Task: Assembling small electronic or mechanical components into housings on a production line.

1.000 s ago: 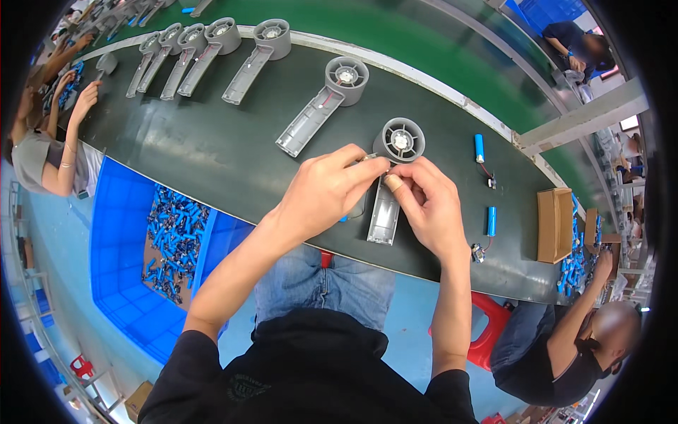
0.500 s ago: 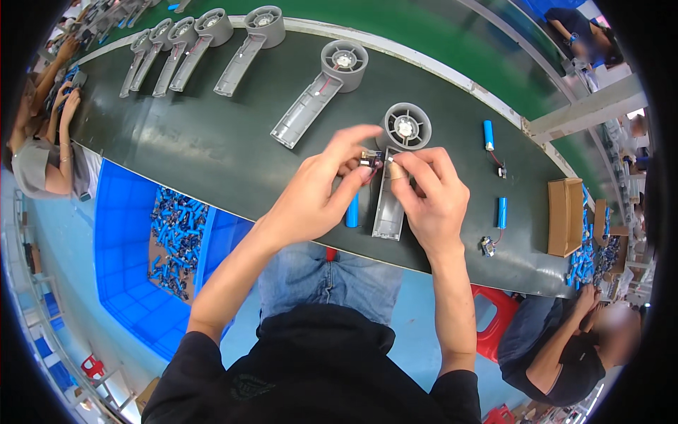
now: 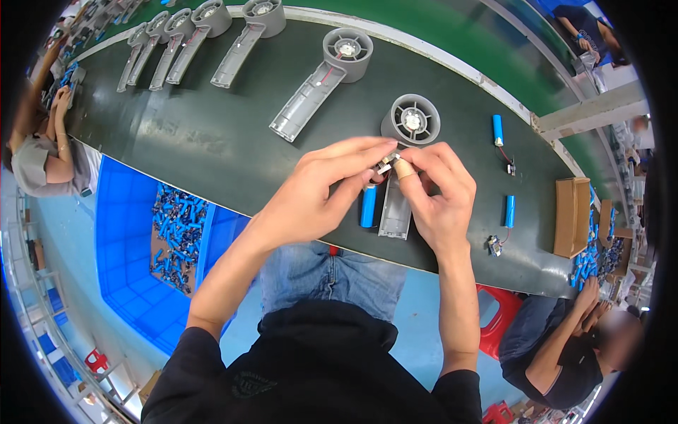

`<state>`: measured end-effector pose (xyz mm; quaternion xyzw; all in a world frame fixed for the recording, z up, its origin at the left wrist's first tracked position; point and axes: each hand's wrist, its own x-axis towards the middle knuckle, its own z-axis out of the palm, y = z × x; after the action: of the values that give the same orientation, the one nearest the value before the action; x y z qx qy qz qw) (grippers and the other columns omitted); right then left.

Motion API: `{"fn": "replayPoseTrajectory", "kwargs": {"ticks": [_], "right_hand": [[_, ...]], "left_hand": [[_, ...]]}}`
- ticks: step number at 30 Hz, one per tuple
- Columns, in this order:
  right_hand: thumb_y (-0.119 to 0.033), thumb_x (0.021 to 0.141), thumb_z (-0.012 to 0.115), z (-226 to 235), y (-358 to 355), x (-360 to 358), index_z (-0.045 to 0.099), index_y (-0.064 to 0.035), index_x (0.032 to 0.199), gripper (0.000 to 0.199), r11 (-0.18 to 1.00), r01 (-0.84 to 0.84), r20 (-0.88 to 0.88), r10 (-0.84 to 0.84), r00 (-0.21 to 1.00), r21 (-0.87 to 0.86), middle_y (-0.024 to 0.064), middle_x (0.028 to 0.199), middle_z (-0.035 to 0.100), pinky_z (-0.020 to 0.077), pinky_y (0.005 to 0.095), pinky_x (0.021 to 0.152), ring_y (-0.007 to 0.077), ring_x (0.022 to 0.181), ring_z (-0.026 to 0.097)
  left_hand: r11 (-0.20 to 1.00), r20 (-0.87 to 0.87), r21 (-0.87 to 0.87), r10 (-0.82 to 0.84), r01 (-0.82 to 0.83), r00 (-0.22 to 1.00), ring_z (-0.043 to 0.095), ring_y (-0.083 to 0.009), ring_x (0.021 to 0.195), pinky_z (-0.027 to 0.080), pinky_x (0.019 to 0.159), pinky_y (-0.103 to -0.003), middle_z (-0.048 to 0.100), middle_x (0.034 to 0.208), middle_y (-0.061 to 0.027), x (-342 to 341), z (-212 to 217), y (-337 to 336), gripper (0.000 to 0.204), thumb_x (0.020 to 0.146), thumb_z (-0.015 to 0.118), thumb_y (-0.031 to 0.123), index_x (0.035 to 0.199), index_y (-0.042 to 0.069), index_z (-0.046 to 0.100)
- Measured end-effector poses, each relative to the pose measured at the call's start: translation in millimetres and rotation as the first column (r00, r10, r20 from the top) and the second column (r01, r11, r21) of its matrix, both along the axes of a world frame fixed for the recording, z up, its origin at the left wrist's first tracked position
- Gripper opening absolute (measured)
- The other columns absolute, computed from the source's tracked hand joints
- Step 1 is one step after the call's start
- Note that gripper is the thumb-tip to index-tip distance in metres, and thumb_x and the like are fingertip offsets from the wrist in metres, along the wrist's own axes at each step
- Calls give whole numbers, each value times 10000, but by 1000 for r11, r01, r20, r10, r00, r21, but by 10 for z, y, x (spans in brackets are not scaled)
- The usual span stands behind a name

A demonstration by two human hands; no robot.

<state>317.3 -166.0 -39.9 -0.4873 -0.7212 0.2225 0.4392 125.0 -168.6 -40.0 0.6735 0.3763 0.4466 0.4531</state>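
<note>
A small circuit board (image 3: 383, 168) is pinched between the thumb and fingers of my left hand (image 3: 311, 187). My right hand (image 3: 446, 198), with a tan cover on one finger, closes on a small white connector (image 3: 397, 157) that meets the board's edge. Whether the connector is seated in the board is too small to tell. Beneath both hands lies a grey fan housing: its round head (image 3: 412, 119) points away from me and its open, trough-like handle (image 3: 395, 215) toward me. Beside the handle, on its left, rests a blue cylindrical battery (image 3: 368, 206).
Several more grey fan housings (image 3: 307, 102) line the bench (image 3: 233, 148) leftward. Two batteries with boards (image 3: 510, 212) lie at right, near a cardboard box (image 3: 571, 215). A blue bin (image 3: 131, 268) of batteries stands below the left edge. Co-workers (image 3: 565, 346) sit at both sides.
My hands have come together, bringing the board and the connector into contact. My left fingers have closed in over the board. The whole view has shifted slightly.
</note>
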Motion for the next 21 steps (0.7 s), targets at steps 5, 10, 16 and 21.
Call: {"fn": "replayPoseTrajectory", "kwargs": {"ticks": [5, 10, 16, 21], "right_hand": [[11, 848, 712, -11, 10, 4, 707, 14, 941, 93, 999, -33, 3, 33, 999, -11, 38, 834, 629, 414, 202, 519, 65, 615, 545], [22, 850, 702, 10, 3, 6, 707, 14, 957, 107, 994, -51, -87, 42, 995, -94, 33, 844, 623, 408, 208, 539, 67, 639, 541], [20, 858, 699, 21, 0, 42, 705, 18, 970, 112, 979, -91, -119, 70, 990, -182, 24, 843, 602, 401, 210, 578, 70, 680, 534], [16, 861, 695, 23, 4, 48, 702, 22, 968, 107, 971, -113, -111, 91, 990, -209, 23, 825, 585, 402, 216, 586, 74, 685, 533]], "left_hand": [[997, 43, -47, -67, 69, 997, 682, -188, 803, 548, 734, -290, 692, 1000, -132, -56, -21, 32, 397, 886, 633, -48, 1276, 22, 641], [991, 172, -133, -13, 36, 985, 681, -158, 818, 540, 749, -270, 694, 1002, -111, -58, -113, 25, 372, 885, 670, -14, 1253, 37, 664], [998, 30, -37, -56, 57, 998, 665, -190, 843, 525, 758, -298, 688, 997, -121, -119, -74, 71, 378, 887, 666, -14, 1263, 25, 654], [990, 4, 8, -138, 138, 990, 658, -207, 877, 524, 782, -313, 687, 1004, -125, -189, -53, 77, 379, 886, 640, -32, 1261, 24, 652]]}}
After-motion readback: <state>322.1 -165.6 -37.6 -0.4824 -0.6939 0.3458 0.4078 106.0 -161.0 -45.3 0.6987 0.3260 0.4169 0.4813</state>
